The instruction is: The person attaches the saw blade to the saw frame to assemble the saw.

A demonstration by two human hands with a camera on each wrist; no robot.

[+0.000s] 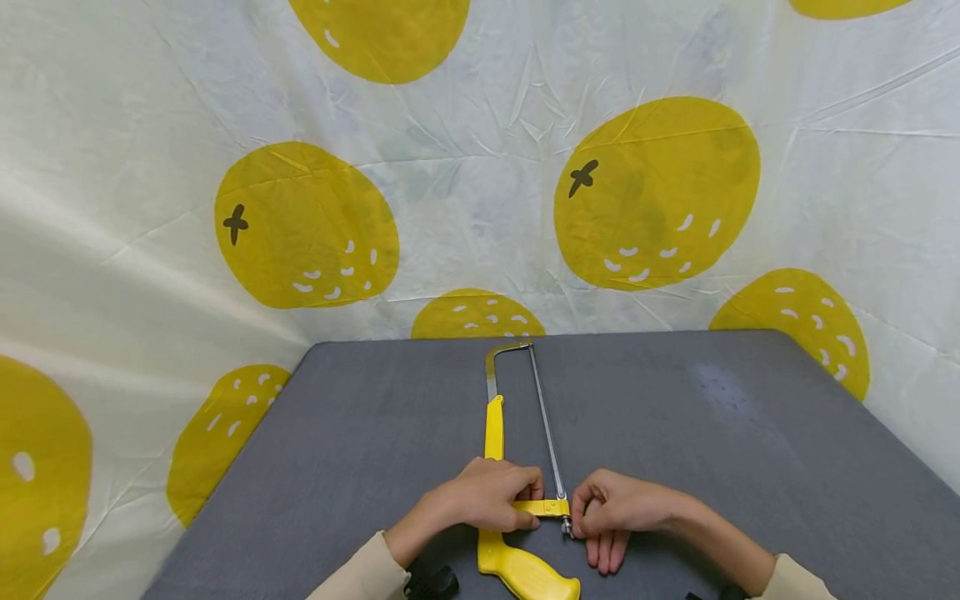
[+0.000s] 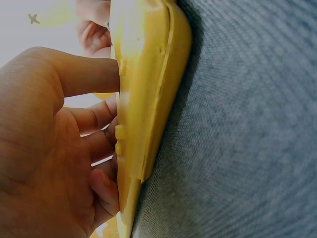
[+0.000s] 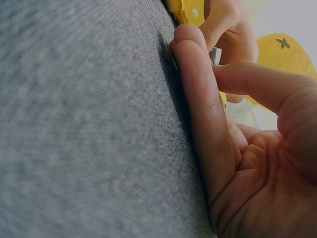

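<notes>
A yellow hacksaw (image 1: pixel 493 429) lies flat on the grey table, its handle (image 1: pixel 528 573) toward me and its metal front bow at the far end. Its narrow blade (image 1: pixel 546 417) runs along the right side. My left hand (image 1: pixel 491 496) grips the yellow frame just above the handle, thumb and fingers at the short crossbar (image 1: pixel 547 507). At that bar's right end, my right hand (image 1: pixel 618 504) pinches the small metal wing nut (image 1: pixel 566 527) between thumb and index finger. In the right wrist view, part of the metal nut (image 3: pixel 215 55) shows by the thumb; other fingers rest along the cloth.
Grey fabric covers the table (image 1: pixel 390 417). Behind it and at both sides hangs a pale curtain (image 1: pixel 472 208) printed with yellow fruit. A whitish patch (image 1: pixel 723 392) marks the cloth at the back right. Dark wrist gear (image 1: pixel 433 582) sits below the left sleeve.
</notes>
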